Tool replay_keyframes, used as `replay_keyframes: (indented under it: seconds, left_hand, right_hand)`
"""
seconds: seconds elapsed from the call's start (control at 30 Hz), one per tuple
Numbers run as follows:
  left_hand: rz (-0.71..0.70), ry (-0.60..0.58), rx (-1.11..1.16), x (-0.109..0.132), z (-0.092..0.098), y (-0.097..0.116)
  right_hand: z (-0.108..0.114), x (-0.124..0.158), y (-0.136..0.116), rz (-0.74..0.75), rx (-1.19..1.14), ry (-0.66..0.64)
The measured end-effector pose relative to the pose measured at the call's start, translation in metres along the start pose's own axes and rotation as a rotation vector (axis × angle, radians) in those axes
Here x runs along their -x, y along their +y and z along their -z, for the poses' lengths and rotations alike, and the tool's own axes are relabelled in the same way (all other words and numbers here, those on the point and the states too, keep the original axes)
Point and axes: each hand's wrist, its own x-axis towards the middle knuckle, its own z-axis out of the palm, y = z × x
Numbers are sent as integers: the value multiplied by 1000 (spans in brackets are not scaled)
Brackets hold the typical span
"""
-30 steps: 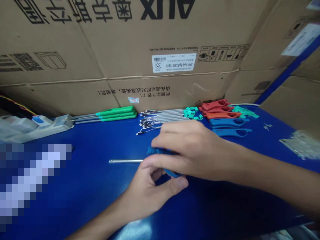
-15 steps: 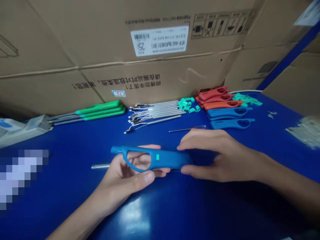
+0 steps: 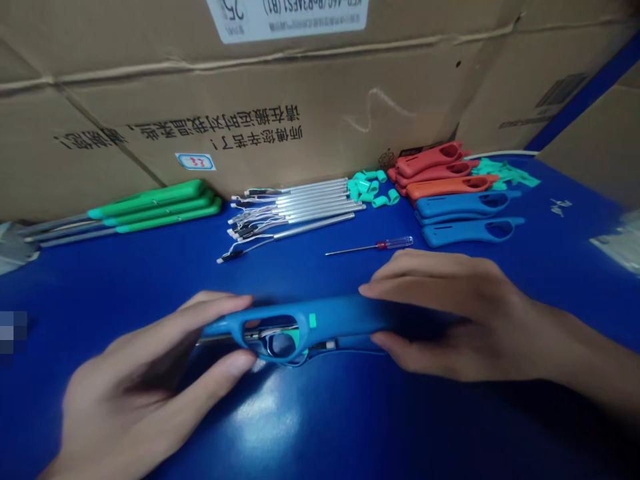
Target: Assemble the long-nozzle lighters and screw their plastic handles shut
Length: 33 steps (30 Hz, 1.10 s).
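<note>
Against the back edge of the blue tabletop (image 3: 325, 427), a carton (image 3: 325, 97) with upside-down print. Over the tabletop's middle, a blue shell (image 3: 350, 312) with a green spot (image 3: 313, 321), held lengthwise just above a second half (image 3: 355, 343) with wires (image 3: 285, 329); contact between the two impossible to tell. Left hand (image 3: 135, 377): grip pinching the loop end between thumb and fingers. Right hand (image 3: 460, 313): grip on the wide end, fingers above, thumb below. Just behind, a screwdriver (image 3: 383, 245). Toward the back edge, left to right: green handles (image 3: 165, 205), wired tubes (image 3: 315, 207), mint rings (image 3: 370, 191), then red (image 3: 433, 160), orange (image 3: 445, 189) and blue spare shells (image 3: 463, 230). Near the back right corner, mint strips (image 3: 505, 175).
</note>
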Motion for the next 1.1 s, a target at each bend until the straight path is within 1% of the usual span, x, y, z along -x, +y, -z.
replay_keyframes:
  seconds: [0.03, 0.1, 0.2, 0.3, 0.47, 0.6, 0.8, 1.0, 1.1]
  left_hand:
    - [-45, -9, -23, -2, -1, -2]
    - [-133, -64, -56, -7, -3, -4]
    - [-205, -128, -90, -13, -3, -8]
    - [-245, -147, -128, -17, 0, -13]
    - [-354, -198, -181, -24, 8, -16]
    - [-337, -235, -195, -27, 13, -15]
    - [-297, -343, -196, -26, 13, -14]
    - [-285, -385, -239, -26, 15, -12]
    - [-277, -408, -240, -26, 16, -12]
  right_hand:
    - [1, 0, 3, -31, -26, -11]
    - [3, -1, 7, -86, -50, -40]
    - [6, -2, 9, -121, -91, -69]
    - [8, -3, 10, -117, -108, -97]
    - [3, 0, 8, -81, 0, -168]
    - [0, 3, 7, -64, 28, -219]
    - [-1, 2, 4, -65, 69, -291]
    - [-1, 1, 0, -120, 84, -366]
    - [-1, 1, 0, -117, 87, -375]
